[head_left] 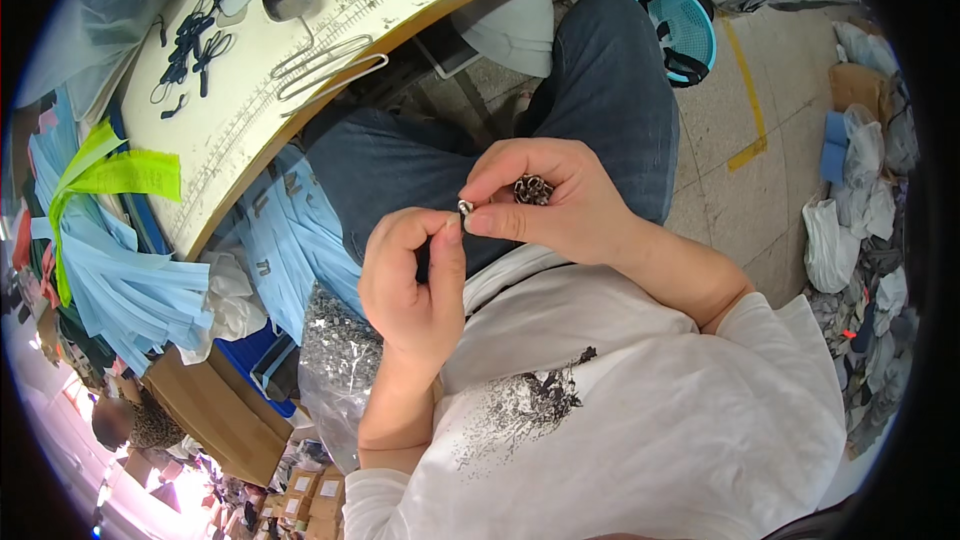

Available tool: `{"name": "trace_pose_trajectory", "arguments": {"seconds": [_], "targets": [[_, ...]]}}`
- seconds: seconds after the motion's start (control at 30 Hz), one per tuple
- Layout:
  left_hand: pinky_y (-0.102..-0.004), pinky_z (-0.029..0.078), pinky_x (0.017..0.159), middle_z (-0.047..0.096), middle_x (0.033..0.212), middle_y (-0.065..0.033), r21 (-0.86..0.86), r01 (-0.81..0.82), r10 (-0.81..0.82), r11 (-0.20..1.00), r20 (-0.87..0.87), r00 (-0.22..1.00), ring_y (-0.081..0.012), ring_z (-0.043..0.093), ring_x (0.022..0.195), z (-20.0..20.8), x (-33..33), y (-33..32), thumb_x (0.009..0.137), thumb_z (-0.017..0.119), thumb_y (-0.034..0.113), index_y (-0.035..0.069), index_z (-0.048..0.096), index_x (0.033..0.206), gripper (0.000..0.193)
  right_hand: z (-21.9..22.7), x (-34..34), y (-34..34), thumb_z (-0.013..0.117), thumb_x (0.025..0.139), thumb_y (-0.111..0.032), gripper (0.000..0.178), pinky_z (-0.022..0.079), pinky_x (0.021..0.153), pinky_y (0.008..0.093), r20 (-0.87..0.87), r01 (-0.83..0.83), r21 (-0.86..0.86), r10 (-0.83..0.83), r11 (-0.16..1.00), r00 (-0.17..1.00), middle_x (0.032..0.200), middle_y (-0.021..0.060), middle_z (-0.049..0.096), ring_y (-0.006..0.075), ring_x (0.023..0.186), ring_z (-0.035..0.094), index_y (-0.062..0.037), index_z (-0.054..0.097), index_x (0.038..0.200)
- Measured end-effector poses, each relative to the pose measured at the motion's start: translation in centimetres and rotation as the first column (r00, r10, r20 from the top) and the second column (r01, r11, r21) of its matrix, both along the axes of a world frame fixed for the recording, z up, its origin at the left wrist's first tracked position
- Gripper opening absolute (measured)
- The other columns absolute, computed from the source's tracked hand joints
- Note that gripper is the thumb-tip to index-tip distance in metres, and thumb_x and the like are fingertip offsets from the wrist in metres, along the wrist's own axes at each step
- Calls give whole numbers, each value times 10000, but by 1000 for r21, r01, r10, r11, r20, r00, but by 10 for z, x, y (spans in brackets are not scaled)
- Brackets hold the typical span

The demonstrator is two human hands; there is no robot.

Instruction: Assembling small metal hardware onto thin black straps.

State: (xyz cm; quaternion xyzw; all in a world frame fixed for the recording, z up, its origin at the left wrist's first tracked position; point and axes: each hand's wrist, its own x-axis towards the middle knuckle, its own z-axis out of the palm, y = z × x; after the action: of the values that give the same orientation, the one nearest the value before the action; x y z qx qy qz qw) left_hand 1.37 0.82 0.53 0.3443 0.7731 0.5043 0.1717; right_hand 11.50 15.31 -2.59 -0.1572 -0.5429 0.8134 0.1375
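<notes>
In front of my lap, my left hand [412, 275] is closed in a pinch, thumb and forefinger on a small shiny metal piece [465, 208]. My right hand [560, 195] meets it there, its thumb and forefinger at the same piece. A clump of small silver-and-dark metal pieces [533, 190] sits in the curl of my right hand. Light blue straps with metal fittings [285, 235] hang between the table edge and my leg. Beside my left forearm stands a clear plastic bag of small metal parts [338, 355].
The pale table [240, 130], printed with ruler marks, carries dark cords [190, 45] and a bent wire hook [325, 70]. More light blue straps [130, 270] and a bright green ribbon [125, 175] drape at its left end. A turquoise basket [685, 30] and plastic bags [840, 240] lie on the right.
</notes>
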Motion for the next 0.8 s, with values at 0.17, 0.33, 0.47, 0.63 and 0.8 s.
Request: {"name": "trace_pose_trajectory", "arguments": {"seconds": [0.17,0.33,0.47,0.63,0.8], "targets": [[-282,468,658,632,810,-110,-23,32,-34,999,-115,993,-226,598,703,3,0,3,821,671,-41,-15,618,886,88,-1,0,1,752,792,-3,183,469,713,227,-14,6,51,-6,999,1000,920,70,657,109,837,605,-18,691,965],[-274,473,651,680,829,-119,41,7,-2,999,-141,990,-213,617,702,-5,-4,4,786,717,-33,-14,681,910,130,-2,-1,-1,748,804,-23,175,452,635,205,-23,15,8,-15,1000,1000,892,52,666,83,753,590,-19,695,971],[-231,440,612,668,822,-96,78,94,-81,993,-157,984,-149,575,674,-8,-9,3,806,695,-51,-51,678,941,136,9,0,4,698,869,-71,119,346,486,180,110,-35,-296,70,955,991,824,13,645,30,586,483,-14,688,973],[-292,478,615,676,825,-113,-50,120,-130,992,-323,937,-232,614,663,-2,-9,6,693,782,-27,-1,679,921,252,9,-2,2,640,928,-116,126,284,443,184,121,-52,-330,97,943,988,734,-19,576,8,529,409,-2,644,981],[-286,481,602,672,866,-124,39,139,-115,989,-370,922,-231,618,677,-12,-9,5,679,775,-59,2,629,917,285,7,-2,-1,571,974,-157,137,267,419,173,152,24,-381,37,924,988,727,-26,537,9,510,385,-20,577,975]]}}
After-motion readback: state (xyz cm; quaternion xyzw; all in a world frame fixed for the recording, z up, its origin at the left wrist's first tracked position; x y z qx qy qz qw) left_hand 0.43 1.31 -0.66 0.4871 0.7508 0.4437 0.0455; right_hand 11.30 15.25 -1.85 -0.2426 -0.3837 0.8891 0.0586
